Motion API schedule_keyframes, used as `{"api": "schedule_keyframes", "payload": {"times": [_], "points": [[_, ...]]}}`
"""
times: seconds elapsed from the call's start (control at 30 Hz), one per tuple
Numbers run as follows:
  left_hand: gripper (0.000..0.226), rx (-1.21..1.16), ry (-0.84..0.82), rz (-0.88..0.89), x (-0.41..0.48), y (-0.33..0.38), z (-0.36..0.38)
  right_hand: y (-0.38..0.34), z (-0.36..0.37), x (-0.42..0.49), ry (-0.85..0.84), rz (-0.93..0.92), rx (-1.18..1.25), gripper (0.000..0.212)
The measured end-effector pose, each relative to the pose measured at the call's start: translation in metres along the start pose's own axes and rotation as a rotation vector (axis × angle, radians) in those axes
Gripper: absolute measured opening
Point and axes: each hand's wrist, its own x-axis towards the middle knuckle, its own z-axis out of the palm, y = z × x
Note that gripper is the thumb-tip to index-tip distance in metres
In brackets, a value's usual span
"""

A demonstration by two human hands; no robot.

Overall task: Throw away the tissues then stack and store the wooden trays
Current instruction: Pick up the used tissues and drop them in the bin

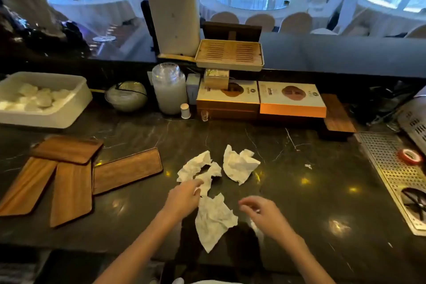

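Three crumpled white tissues lie on the dark marble counter (pixel 299 191): one to the right (pixel 239 163), one in the middle (pixel 196 166), and one nearest me (pixel 214 221). My left hand (pixel 183 198) pinches the strip of tissue between the middle and near ones. Beside the near tissue, my right hand (pixel 262 212) hovers with its fingers loosely curled and apart; a small white scrap shows under it. Several flat wooden trays (pixel 71 193) lie fanned out at the left, one (pixel 66 148) overlapping the others and one (pixel 128 169) angled towards the tissues.
A white tub (pixel 69 99) of rolled towels stands at the back left. A paper roll (pixel 173 7), a jar (pixel 169 90), a bamboo slatted tray (pixel 229 54) and gift boxes (pixel 292 99) line the back. A metal drip grate (pixel 387 168) holding a red tape roll (pixel 410 156) runs along the right.
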Motion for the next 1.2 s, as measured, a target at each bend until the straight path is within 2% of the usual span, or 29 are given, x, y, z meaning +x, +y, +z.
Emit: {"api": "schedule_keyframes", "payload": {"times": [0.13,0.23,0.37,0.43,0.53,0.63,0.7,0.8,0.83,0.9,0.97,1.07,1.2], "points": [[0.046,0.122,-0.051,0.03,0.042,0.015,0.02,-0.026,0.058,0.037,-0.086,-0.061,-0.354,0.033],[0.055,0.233,-0.119,-0.03,0.057,0.01,0.033,-0.021,0.089,0.049,-0.094,-0.08,-0.544,0.048],[0.054,0.311,-0.204,-0.006,0.062,0.002,0.043,-0.008,0.112,0.041,-0.097,-0.044,-0.636,0.058],[0.05,0.288,-0.246,-0.002,0.059,-0.002,0.047,0.003,0.118,0.035,-0.099,-0.066,-0.677,0.056],[0.038,0.243,-0.242,-0.036,0.055,-0.004,0.052,0.013,0.119,0.032,-0.022,-0.097,-0.679,0.037],[0.039,0.19,-0.216,-0.067,0.053,-0.003,0.052,0.022,0.109,0.031,0.059,-0.051,-0.54,0.031],[0.032,0.178,-0.201,-0.076,0.05,-0.004,0.051,0.029,0.096,0.03,0.118,-0.006,-0.34,0.024],[0.01,0.098,-0.12,-0.143,0.04,-0.01,0.055,0.036,0.071,0.022,0.226,0.1,0.02,0.007],[0.01,0.059,-0.092,-0.176,0.036,-0.011,0.057,0.038,0.063,0.019,0.259,0.13,0.122,0.005],[0.02,-0.025,-0.066,-0.233,0.025,-0.016,0.061,0.042,0.052,0.011,0.286,0.191,0.32,0.003],[0.03,-0.087,-0.06,-0.27,0.014,-0.023,0.066,0.047,0.046,0.002,0.293,0.218,0.482,0.015],[0.037,-0.171,0.038,-0.357,-0.01,-0.035,0.074,0.055,0.046,-0.008,0.307,0.245,0.583,0.026],[0.043,-0.257,0.193,-0.395,-0.068,-0.047,0.083,0.059,0.067,-0.022,0.197,0.332,0.739,0.023]]}}
